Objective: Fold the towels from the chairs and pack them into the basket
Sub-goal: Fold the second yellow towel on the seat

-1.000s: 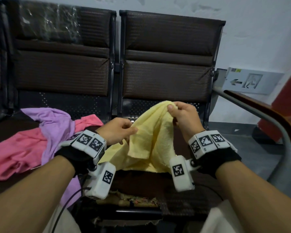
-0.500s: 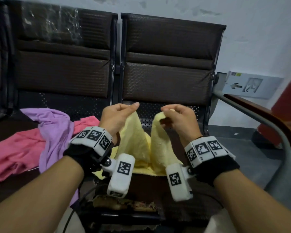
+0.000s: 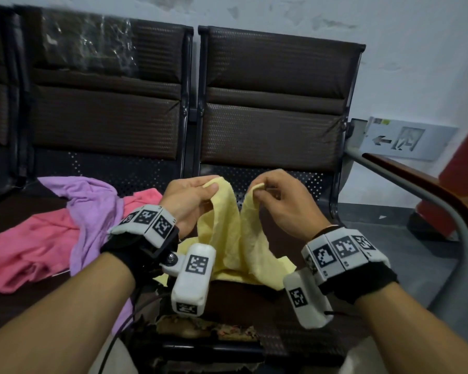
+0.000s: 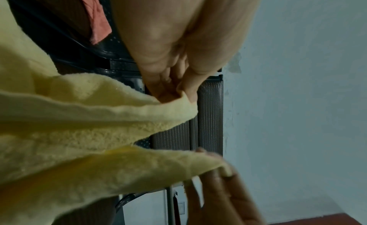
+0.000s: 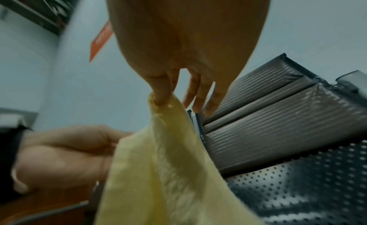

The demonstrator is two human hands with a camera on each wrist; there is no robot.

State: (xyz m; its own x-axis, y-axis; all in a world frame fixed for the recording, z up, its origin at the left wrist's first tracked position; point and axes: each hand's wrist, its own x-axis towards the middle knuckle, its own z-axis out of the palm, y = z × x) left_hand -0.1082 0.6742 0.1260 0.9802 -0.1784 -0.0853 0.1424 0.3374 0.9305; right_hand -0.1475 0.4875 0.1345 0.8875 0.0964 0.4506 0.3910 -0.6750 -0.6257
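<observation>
The yellow towel (image 3: 235,238) is pinched at two top corners — one by the left hand (image 3: 189,195), one by the right hand (image 3: 278,201) — and hangs above the chair seat (image 3: 254,295). Opening out is underway; next, the corners should be drawn apart, then folded.

Dim, flat indoor light; blurred, edge-warped wrist views.

Yellow towel (image 3: 227,238) between both hands
</observation>
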